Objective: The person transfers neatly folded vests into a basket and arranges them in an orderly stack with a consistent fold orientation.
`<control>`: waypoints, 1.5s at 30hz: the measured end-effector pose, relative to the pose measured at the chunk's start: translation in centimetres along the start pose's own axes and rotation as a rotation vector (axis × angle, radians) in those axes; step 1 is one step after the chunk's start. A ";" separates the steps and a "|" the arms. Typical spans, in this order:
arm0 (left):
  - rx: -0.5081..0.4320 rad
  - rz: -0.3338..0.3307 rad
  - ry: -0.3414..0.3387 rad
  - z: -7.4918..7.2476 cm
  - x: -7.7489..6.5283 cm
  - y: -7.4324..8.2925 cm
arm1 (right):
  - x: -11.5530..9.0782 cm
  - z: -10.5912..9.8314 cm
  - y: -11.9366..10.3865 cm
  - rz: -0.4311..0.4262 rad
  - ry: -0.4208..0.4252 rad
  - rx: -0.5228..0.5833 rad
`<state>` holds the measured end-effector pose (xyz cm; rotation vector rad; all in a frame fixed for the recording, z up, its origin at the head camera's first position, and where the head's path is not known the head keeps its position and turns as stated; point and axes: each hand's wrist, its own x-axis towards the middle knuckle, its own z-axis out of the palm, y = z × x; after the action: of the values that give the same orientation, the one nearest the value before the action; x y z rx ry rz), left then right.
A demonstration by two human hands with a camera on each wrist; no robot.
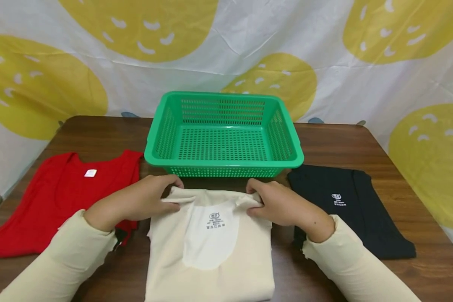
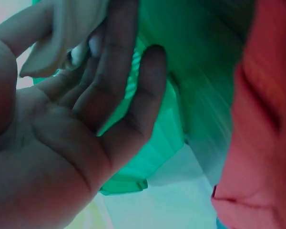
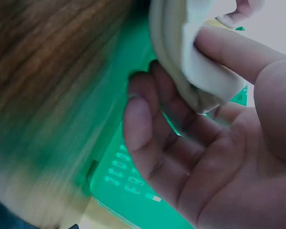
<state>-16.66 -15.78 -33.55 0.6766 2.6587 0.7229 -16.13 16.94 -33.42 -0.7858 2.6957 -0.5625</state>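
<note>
We count one red garment (image 1: 94,193) leftmost; our left hand (image 1: 145,198) pinching one cream garment (image 1: 166,260), central, in front of one green basket (image 1: 224,162); our right hand (image 1: 285,204) pinching its upper right edge; one black garment (image 1: 373,230) rightmost.

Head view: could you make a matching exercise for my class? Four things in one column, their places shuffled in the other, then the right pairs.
Things
1. Red shirt
2. Basket
3. Dark shirt
4. Cream shirt

Places
A. On the table, at the right of the picture
B. Gripped by the left hand and the right hand
C. On the table, at the left of the picture
D. Near the table's far edge, in front of the patterned cloth

Right pairs
1-C, 2-D, 3-A, 4-B
</note>
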 end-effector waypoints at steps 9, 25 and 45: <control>-0.117 0.084 -0.001 -0.6 0.0 0.4 | 0.3 -0.3 0.4 -0.035 0.032 0.075; -0.074 -0.018 -0.253 -0.5 -0.4 0.3 | 0.6 -0.6 1.3 0.008 -0.118 0.098; -0.303 0.003 -0.198 0.7 -1.6 0.5 | -1.6 1.0 1.5 0.131 -0.035 0.735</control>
<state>-14.90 -15.95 -33.64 0.6316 2.3055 0.9791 -15.16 18.74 -34.70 -0.3998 2.2088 -1.3642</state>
